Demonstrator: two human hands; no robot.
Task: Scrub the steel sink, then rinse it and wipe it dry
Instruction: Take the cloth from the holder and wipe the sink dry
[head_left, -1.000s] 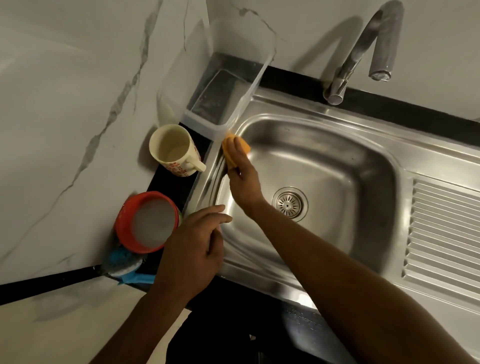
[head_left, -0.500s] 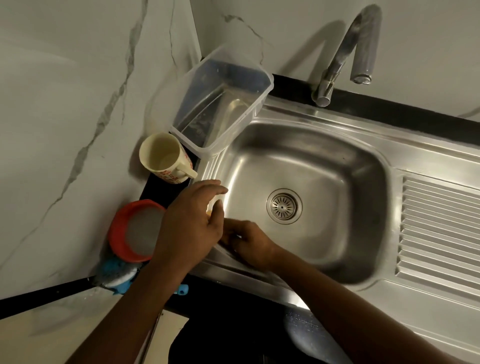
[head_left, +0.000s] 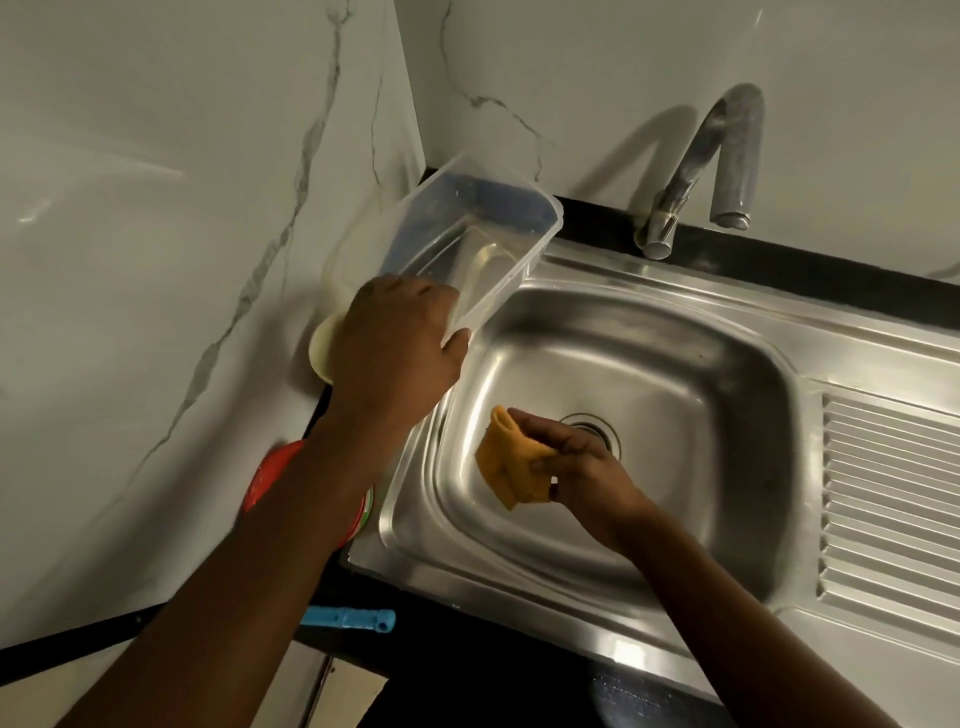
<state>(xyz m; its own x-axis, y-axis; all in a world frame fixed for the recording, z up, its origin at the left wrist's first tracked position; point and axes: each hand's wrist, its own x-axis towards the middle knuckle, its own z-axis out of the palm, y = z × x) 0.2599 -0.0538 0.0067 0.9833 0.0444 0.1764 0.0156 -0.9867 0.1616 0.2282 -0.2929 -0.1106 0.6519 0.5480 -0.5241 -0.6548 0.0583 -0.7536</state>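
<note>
Leftmost, a red bowl (head_left: 270, 473) sat on the black counter (head_left: 810, 267) against the marble wall (head_left: 156, 260), largely covered by the left forearm; a blue plastic handle (head_left: 347, 618) lay near the counter's front edge, just below that arm; a cream mug (head_left: 321, 349) showed only as a sliver of rim behind the left hand (head_left: 395, 353). That hand clasped the near corner of a clear plastic container (head_left: 467, 244), thumb along the rim, the tips of its fingers hidden behind the plastic. The container appeared tilted, its near corner at the left rim of the steel sink (head_left: 675, 358) and its far end up toward the wall corner; whether it rested on anything could not be told.

The sink itself was set into the counter just right of the container, its basin bright and its round drain (head_left: 605, 434) near the middle. Over the front left part of the basin the right hand (head_left: 592, 470) pinched a folded orange sponge (head_left: 511, 465) between thumb and curled fingers; the sponge stuck out to the left of the hand, and whether it touched the steel could not be told. Behind the basin a curved metal tap (head_left: 701, 171) rose from the back edge, its spout pointing down; at the far right lay the sink's ribbed drainboard (head_left: 893, 499).
</note>
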